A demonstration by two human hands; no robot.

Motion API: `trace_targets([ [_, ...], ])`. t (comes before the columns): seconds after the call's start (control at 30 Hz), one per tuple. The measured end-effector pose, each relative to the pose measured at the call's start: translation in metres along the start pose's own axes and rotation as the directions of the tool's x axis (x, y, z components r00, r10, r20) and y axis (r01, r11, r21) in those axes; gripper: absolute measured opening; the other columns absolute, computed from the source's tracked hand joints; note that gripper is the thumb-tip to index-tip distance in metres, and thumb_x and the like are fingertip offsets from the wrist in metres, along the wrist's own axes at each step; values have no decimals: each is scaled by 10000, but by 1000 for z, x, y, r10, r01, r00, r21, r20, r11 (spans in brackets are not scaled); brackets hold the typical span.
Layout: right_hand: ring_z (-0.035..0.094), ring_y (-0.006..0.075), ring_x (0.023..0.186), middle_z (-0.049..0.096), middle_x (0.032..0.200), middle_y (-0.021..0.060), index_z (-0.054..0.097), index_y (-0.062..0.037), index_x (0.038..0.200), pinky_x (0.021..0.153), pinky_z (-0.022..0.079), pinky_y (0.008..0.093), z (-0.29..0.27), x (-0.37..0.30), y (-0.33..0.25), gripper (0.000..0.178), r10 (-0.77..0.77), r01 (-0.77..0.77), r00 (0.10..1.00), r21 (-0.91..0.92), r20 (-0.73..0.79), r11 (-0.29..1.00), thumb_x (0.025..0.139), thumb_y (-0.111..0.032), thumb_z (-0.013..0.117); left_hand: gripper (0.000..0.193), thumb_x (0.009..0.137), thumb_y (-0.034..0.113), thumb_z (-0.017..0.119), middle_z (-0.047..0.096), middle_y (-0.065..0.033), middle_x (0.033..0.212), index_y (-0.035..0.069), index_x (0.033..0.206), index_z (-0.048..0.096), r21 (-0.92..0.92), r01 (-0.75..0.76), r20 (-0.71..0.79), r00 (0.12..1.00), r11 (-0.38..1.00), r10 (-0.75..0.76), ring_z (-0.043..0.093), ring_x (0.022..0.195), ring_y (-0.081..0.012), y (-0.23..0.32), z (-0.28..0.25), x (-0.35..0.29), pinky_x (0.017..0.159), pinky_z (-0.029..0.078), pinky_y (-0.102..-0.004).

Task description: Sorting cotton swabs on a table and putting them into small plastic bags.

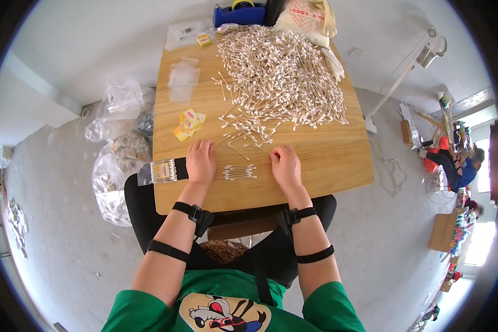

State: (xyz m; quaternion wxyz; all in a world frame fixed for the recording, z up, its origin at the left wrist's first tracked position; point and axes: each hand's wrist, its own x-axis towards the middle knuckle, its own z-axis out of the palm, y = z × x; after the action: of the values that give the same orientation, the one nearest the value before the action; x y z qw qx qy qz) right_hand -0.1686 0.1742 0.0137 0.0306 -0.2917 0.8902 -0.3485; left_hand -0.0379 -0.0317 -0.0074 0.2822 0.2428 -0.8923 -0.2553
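Observation:
My left hand [200, 161] rests palm-down on the wooden table [337, 160], fingers apart, near its front edge. My right hand [285, 164] lies flat the same way a little to the right. Between them sits a small aligned bundle of cotton swabs [239, 172], touching neither hand. A big loose heap of cotton swabs [279, 74] covers the far half of the table, with stray ones trailing toward my fingers. Left of my left hand a filled clear packet of swabs [161, 171] lies at the table's edge beside a black strip.
Small yellow-and-red labels [189, 123] lie left of the heap, empty clear sleeves [181, 77] beyond them. A blue tape dispenser [239, 13] and a white bag [304, 19] stand at the far edge. Clear plastic bags [116, 160] sit on the floor at left. A person [458, 166] is far right.

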Motion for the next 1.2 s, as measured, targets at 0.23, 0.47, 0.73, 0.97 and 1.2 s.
trace_targets([
  [0.23,616,345,834,611,899,115,629,-72,829,709,509,445,20,8,-16,52,-122,124,991,-21,53,992,849,-114,650,99,826,20,620,629,-119,884,51,921,616,-102,-25,51,998,994,30,596,878,-344,-9,-11,-3,763,490,-426],
  [0.47,616,329,841,605,893,97,638,-87,827,711,509,442,30,14,-27,29,-148,150,978,-3,147,989,845,-106,652,116,812,0,657,628,-135,860,24,920,621,-61,-35,-21,999,998,34,604,828,-348,-11,-14,-7,722,494,-408],
  [0.73,642,309,809,647,904,102,690,-46,955,700,513,367,13,9,-17,115,-51,-20,974,305,223,952,858,-104,668,78,820,39,643,647,-124,874,52,897,645,-198,-73,165,980,978,107,615,866,-341,-2,-12,-7,752,507,-421],
  [0.97,638,308,778,636,889,103,690,-80,971,673,513,373,24,1,-14,110,-77,99,993,257,-93,961,871,-95,649,97,820,111,684,633,-113,868,72,907,664,-309,223,266,954,925,-141,626,867,-329,12,1,12,749,512,-426],
  [1.2,627,328,776,626,868,94,670,-120,896,648,507,419,31,15,-18,37,-159,157,983,-31,-88,987,865,-120,651,86,802,131,699,617,-111,875,70,838,652,-68,57,199,979,996,-42,616,854,-329,18,11,24,740,501,-431],
])
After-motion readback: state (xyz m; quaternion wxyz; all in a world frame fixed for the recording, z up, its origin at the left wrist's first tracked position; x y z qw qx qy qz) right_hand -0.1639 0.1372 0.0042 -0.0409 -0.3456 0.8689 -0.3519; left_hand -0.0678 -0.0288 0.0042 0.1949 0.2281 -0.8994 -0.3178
